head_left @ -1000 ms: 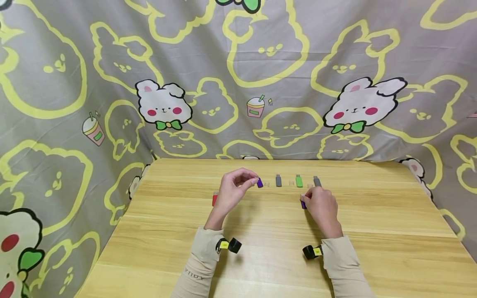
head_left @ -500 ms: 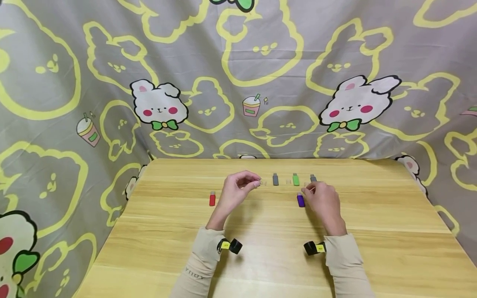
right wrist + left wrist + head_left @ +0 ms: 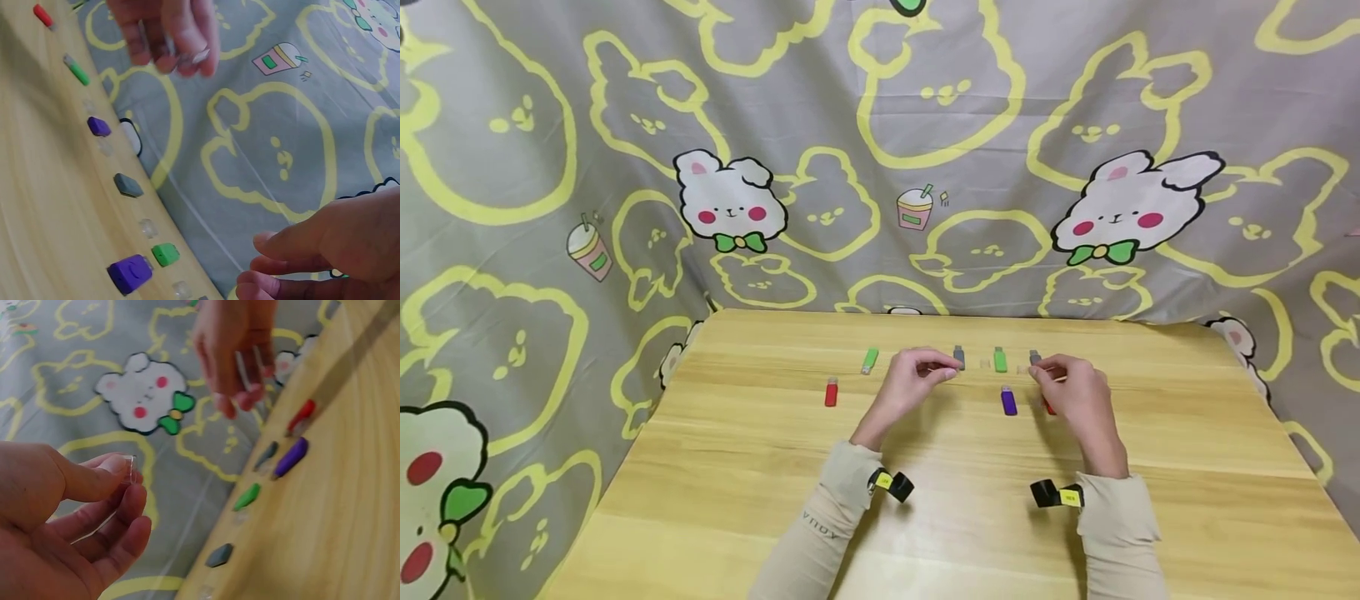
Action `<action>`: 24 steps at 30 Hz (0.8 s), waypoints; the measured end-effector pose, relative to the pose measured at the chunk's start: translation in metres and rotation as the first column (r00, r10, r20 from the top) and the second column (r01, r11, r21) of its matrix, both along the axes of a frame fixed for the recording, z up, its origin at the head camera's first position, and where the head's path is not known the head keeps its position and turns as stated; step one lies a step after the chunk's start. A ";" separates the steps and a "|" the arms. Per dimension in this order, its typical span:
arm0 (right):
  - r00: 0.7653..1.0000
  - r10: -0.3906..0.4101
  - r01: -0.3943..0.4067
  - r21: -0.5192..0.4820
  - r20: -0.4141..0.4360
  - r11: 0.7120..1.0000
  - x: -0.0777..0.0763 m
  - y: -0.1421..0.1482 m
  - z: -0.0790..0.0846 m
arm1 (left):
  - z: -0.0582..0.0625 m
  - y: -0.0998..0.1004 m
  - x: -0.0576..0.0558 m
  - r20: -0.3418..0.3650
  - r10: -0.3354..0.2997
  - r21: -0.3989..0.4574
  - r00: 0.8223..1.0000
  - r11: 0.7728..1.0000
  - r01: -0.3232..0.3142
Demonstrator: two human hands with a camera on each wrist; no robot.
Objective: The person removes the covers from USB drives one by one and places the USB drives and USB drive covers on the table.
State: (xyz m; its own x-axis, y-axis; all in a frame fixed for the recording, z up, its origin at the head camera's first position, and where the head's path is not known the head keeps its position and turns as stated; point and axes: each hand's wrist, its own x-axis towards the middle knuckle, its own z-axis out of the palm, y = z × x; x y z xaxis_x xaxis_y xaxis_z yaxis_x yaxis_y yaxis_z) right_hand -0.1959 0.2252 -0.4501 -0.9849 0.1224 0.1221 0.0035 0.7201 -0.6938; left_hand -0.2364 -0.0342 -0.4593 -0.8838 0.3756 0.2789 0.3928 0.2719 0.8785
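Note:
My left hand (image 3: 917, 375) is raised over the table's back row and pinches a small clear plastic cap (image 3: 132, 469) between thumb and index finger. Its other fingers curve loosely below. In the head view its fingertips overlap a grey USB flash drive (image 3: 959, 356). Slightly above the right end of the row, my right hand (image 3: 1075, 392) hovers with thumb and fingers apart, nothing visible between them. Near it lie another grey drive (image 3: 1035, 357), a green drive (image 3: 1000, 360), a purple drive (image 3: 1009, 402) and a red drive (image 3: 1049, 407), which the hand partly covers.
Farther left lie a green drive (image 3: 869, 361) and a red drive (image 3: 831, 392). A second purple drive (image 3: 99, 126) sits in the back row, hidden by my left hand in the head view. Loose clear caps (image 3: 148, 228) lie between drives. A patterned curtain (image 3: 820, 108) hangs behind.
My left hand has moved right, uncovering the green drive at left, and the clear cap now shows in its pinch. My right hand has shifted right and up from beside the purple drive.

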 end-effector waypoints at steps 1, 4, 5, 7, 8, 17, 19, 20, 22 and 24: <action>1.000 -0.004 0.004 0.000 -0.006 1.000 0.000 0.001 0.001 | -0.002 0.004 -0.001 0.004 0.007 -0.016 1.000 1.000 -0.007; 1.000 -0.009 0.009 -0.008 -0.023 1.000 0.000 0.004 0.003 | -0.006 0.016 -0.004 0.020 0.016 -0.065 1.000 0.998 -0.014; 1.000 -0.011 0.010 -0.011 -0.028 1.000 0.000 0.005 0.004 | -0.008 0.019 -0.005 0.026 0.015 -0.084 1.000 0.996 -0.012; 0.999 -0.012 0.011 -0.016 -0.044 1.000 0.000 0.006 0.004 | -0.009 0.027 -0.005 0.047 0.008 -0.124 0.999 0.992 -0.002; 0.999 -0.014 0.014 -0.016 -0.051 1.000 0.001 0.006 0.005 | -0.011 0.031 -0.006 0.052 0.003 -0.144 0.999 0.990 0.004; 0.996 -0.031 0.030 -0.013 -0.089 0.999 0.002 0.006 0.006 | -0.027 0.055 -0.007 0.030 -0.013 -0.356 0.999 0.934 0.022; 0.994 -0.035 0.033 -0.014 -0.100 0.999 0.002 0.006 0.006 | -0.029 0.059 -0.007 0.011 -0.008 -0.391 1.000 0.920 0.012; 0.994 -0.037 0.036 -0.015 -0.105 0.999 0.003 0.006 0.006 | -0.030 0.061 -0.007 0.006 -0.003 -0.408 1.000 0.913 0.005; 0.993 -0.041 0.040 -0.013 -0.113 0.999 0.003 0.006 0.006 | -0.032 0.064 -0.006 -0.007 0.002 -0.441 1.000 0.898 -0.005; 0.992 -0.047 0.045 -0.015 -0.119 0.999 0.003 0.006 0.006 | -0.033 0.067 -0.006 -0.018 0.004 -0.471 1.000 0.882 -0.012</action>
